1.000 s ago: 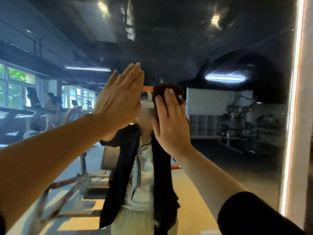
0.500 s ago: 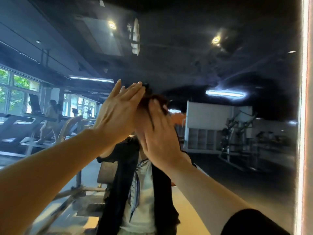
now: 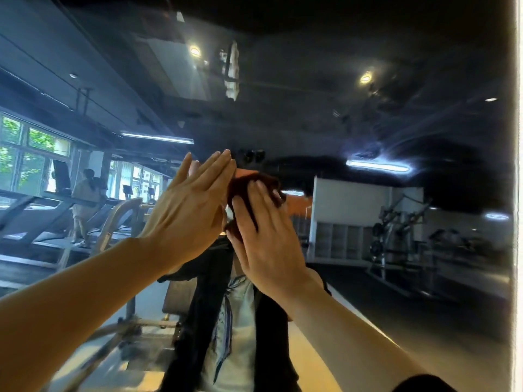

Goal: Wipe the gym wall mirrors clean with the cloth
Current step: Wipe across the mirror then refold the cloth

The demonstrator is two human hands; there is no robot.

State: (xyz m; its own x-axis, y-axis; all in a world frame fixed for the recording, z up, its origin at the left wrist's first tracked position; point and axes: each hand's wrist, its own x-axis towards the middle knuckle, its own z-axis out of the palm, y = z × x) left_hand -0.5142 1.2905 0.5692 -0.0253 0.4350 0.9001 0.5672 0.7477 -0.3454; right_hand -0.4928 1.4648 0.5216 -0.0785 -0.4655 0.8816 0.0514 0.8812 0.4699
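Note:
The wall mirror (image 3: 368, 123) fills the view and reflects the gym. My right hand (image 3: 266, 239) presses a dark maroon cloth (image 3: 249, 185) flat against the glass at about head height, fingers straight over it. Only the cloth's upper part shows above and between my fingers. My left hand (image 3: 189, 210) lies flat on the mirror just left of the cloth, fingers straight and together, holding nothing. Faint smears show on the glass around the reflected light at the right.
The mirror's lit right edge and a pale wall strip (image 3: 518, 193) run down the right side. The reflection shows treadmills (image 3: 42, 216) with a person on one, weight machines (image 3: 396, 230), and my own body in a dark jacket.
My right hand and the cloth slid left beside my left hand, then a little right and up. My left hand stays flat on the glass. The view has tilted upward.

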